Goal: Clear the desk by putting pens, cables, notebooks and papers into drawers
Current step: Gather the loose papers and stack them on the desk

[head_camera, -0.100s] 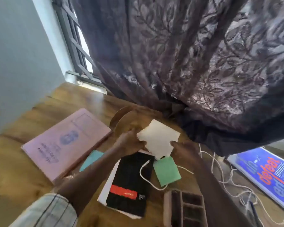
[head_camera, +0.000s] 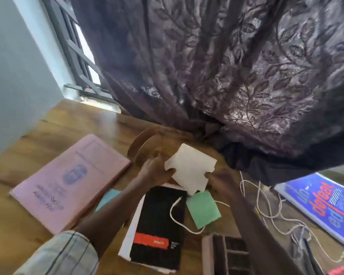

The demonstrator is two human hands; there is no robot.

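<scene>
The blue book (head_camera: 324,207) runs off the right edge, the wooden organiser (head_camera: 229,253) off the near one. The white paper (head_camera: 191,167) covers the fingers of the left hand (head_camera: 157,169) and right hand (head_camera: 220,179), and a forearm (head_camera: 111,213) hides part of the teal paper (head_camera: 105,199).

Both arms reach forward from the bottom of the frame, the hands meeting above the tabletop (head_camera: 99,124). The left hand (head_camera: 157,170) grips the left edge of a white sheet of paper (head_camera: 191,168), a fingertip folded over its face; the forearm is bare, a pale checked sleeve (head_camera: 64,254) ending near the elbow. The right hand (head_camera: 219,179) pinches the sheet's lower right edge, one fingertip showing on the paper. The right forearm runs in from the lower right corner, deep in shadow. The two hands sit close together, roughly level, the sheet held between them.
</scene>
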